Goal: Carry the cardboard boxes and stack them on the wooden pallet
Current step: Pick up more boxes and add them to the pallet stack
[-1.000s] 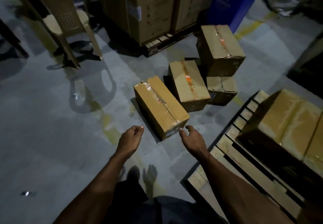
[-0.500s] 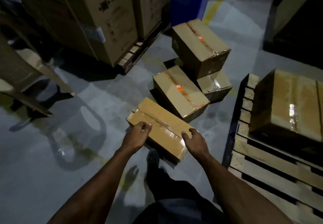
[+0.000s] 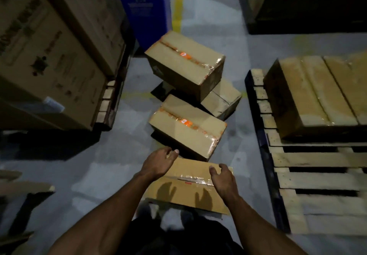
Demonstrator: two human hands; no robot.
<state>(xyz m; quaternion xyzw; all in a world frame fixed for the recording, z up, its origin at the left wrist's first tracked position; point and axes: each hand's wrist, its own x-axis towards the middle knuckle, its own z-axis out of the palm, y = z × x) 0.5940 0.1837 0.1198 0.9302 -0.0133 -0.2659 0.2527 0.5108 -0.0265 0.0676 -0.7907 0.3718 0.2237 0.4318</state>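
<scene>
Reaching for the nearest tan taped cardboard box [image 3: 188,185] at lower centre of the frame. Left hand [image 3: 158,164] and right hand [image 3: 223,179] spread, hovering above its top, holding nothing. Next, likely: gripping both ends, lifting toward the slatted wooden pallet [image 3: 309,185] at right.

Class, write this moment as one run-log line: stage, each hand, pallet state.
stage: reaching for nearest box | left hand: open at far left corner | right hand: open at right edge | pallet: boxes already on it
</scene>
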